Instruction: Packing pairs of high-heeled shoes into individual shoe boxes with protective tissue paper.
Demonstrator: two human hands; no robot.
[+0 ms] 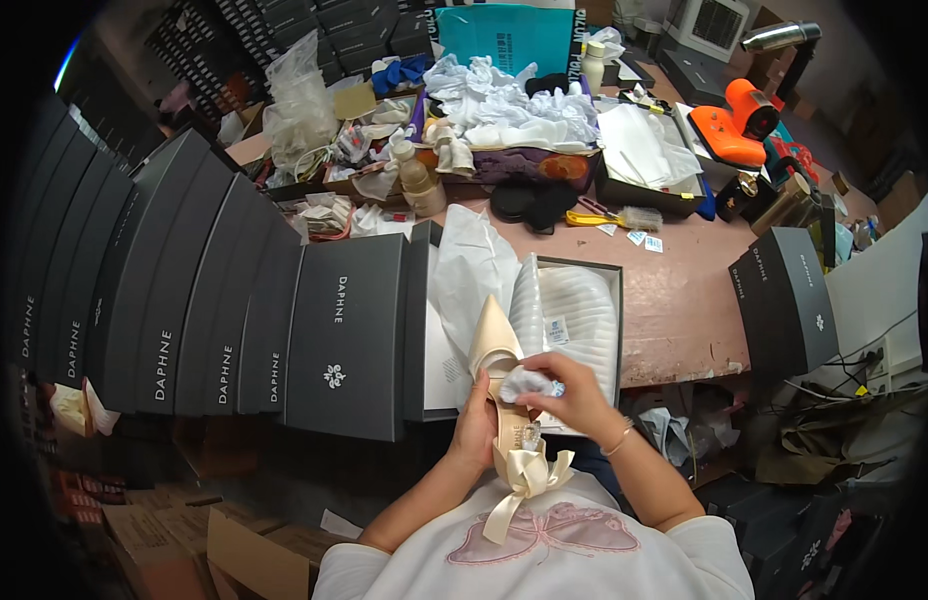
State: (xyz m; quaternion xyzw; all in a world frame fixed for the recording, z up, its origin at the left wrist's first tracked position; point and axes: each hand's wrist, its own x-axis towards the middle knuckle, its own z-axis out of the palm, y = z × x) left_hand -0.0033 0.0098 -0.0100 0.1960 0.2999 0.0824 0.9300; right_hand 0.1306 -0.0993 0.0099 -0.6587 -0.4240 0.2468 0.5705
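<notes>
A cream pointed-toe shoe (492, 335) with a satin bow (529, 480) at its heel end is held in front of my chest, toe pointing away. My left hand (472, 432) is wrapped round its left side. Over the shoe's opening, my right hand (576, 392) pinches a crumpled whitish wad (525, 386) with a bluish patch, perhaps paper or plastic. Just beyond lies an open dark shoebox (621, 335), with white ribbed padding (579, 300) inside. White tissue paper (474, 255) spreads over the box's left part.
Dark shoeboxes (346, 340) stand in a row at the left; others (784, 300) stand on the right. Behind are a heap of white crumpled paper (504, 100), a beige bottle (419, 185), a yellow-handled brush (614, 218) and an orange device (732, 130). Cardboard cartons (164, 545) sit lower left.
</notes>
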